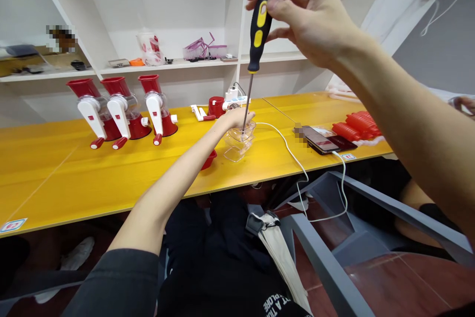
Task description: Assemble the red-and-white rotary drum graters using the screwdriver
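Note:
Raised high in the head view, my right hand (304,15) pinches the top of a black and yellow screwdriver (259,35). The shaft points steeply down, and its tip ends inside a clear plastic housing (239,146) on the table. My left hand (237,118) is closed on the rim of that housing, its fingers partly hidden behind the shaft. What the tip touches is too small to make out. Just left of the housing, partly behind my left forearm, lies a red plastic part (210,159).
Several red and white rotary graters (158,109) stand at the left on the yellow table (111,178). A red base (216,107) and white handles sit behind my hand. To the right are a phone (319,139), a white cable and red parts (358,125). Grey chair behind.

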Tool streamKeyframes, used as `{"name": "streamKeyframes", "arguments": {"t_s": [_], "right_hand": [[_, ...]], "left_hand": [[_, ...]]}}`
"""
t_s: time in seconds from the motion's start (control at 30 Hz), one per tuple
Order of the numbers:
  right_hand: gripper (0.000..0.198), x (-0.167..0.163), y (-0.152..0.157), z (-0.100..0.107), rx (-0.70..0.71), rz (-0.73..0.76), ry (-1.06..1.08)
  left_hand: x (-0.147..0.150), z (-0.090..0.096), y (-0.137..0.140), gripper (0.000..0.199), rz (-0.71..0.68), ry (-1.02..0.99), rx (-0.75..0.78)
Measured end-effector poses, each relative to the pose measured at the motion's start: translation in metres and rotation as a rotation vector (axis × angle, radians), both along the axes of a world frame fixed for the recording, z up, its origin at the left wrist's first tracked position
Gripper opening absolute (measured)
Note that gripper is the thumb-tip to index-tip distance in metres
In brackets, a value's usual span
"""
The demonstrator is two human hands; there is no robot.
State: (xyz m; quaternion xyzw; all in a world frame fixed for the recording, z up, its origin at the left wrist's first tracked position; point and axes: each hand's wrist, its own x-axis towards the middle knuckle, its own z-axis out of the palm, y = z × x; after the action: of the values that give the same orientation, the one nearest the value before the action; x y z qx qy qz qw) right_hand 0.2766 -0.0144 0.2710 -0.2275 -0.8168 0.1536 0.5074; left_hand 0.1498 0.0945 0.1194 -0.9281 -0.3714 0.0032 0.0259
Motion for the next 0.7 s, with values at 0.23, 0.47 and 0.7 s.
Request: {"name": "streamKeyframes", "arguments": {"t_s": [0.23,0.47,0.7], "right_hand": [[0.023,-0.002,0.005,0.0,0.043,0.089,0.057],[0.02,0.0,0.013,-0.002,0.065,-0.002,0.096],[0.024,0.004,0.017,-0.002,0.067,0.057,0.122]], "left_hand": [[-0.002,0.003,-0.005,0.036,0.011,-0.024,-0.018],[-0.001,0.005,-0.008,0.035,0.031,-0.025,-0.034],[0.0,0.008,-0.014,0.036,0.054,-0.049,-0.054]]}}
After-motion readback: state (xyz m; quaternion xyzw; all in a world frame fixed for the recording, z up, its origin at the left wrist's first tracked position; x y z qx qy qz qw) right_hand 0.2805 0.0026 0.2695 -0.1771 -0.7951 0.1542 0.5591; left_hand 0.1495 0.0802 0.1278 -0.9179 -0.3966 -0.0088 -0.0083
